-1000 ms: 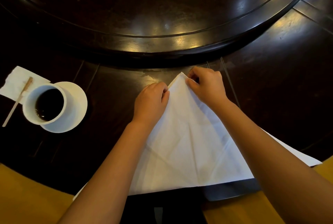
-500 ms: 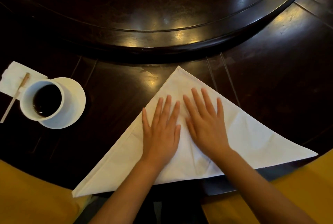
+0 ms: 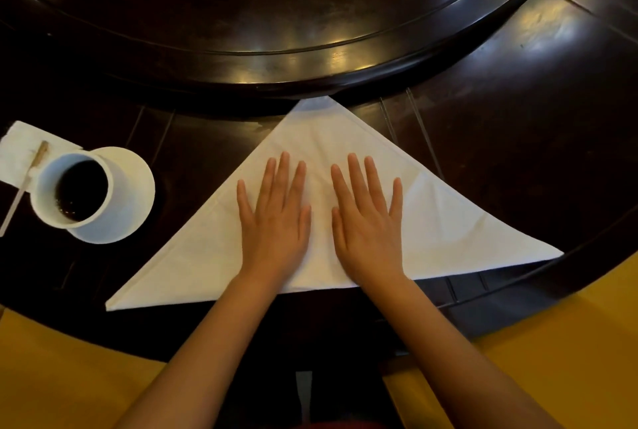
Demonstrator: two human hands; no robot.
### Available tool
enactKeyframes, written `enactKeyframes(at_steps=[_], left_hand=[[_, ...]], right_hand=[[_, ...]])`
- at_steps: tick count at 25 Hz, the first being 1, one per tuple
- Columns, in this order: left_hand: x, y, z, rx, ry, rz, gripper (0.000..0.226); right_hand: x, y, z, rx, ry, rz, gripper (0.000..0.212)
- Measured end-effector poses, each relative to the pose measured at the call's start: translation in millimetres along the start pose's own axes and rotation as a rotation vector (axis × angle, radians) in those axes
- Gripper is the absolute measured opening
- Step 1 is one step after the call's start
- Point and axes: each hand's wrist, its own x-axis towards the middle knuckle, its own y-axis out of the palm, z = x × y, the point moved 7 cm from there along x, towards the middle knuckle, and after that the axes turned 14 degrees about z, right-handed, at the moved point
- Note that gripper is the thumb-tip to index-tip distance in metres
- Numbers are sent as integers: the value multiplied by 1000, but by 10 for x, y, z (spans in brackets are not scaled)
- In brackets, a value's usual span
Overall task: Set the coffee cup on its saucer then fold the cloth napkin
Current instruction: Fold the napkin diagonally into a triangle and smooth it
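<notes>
Seen from the head camera, the cloth napkin [image 3: 431, 221] lies folded into a white triangle on the dark table [image 3: 518, 152], its point aimed far toward the raised round turntable [image 3: 276, 14] in the middle; the very tip sits in that platform's shadow and is hard to make out. The left hand [image 3: 274, 221] and right hand [image 3: 367, 225] lie flat side by side on the middle of the napkin, fingers straight and spread, palms down, hiding the cloth beneath them. Both forearms cover part of the napkin's near edge. At the left, well apart from the napkin, the coffee cup [image 3: 74, 195] stands on its saucer [image 3: 134, 193], filled with dark liquid; the cup hides much of the saucer's left part. Behind the cup lies a white paper napkin [image 3: 20, 149], cut off by the frame's left edge, with a thin stir stick [image 3: 29, 176] across it, whose lower end runs out of view. Yellow surfaces [image 3: 69, 377] fill the near corners; what they are cannot be told.
</notes>
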Motion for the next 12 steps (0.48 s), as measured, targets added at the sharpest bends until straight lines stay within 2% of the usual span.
enactKeyframes(at_steps=[3, 6, 9, 12], left_hand=[[-326, 140, -315, 40, 93, 5, 61], [-393, 200, -334, 28, 91, 15, 57], [-370, 184, -321, 19, 64, 49, 65], [-368, 191, -333, -6, 64, 66, 66]], right_hand=[[-344, 233, 6, -53, 27, 61, 55], [-485, 342, -179, -118, 9, 121, 58], [-629, 222, -671, -161, 36, 113, 61], [-839, 29, -1329, -177, 166, 82, 62]])
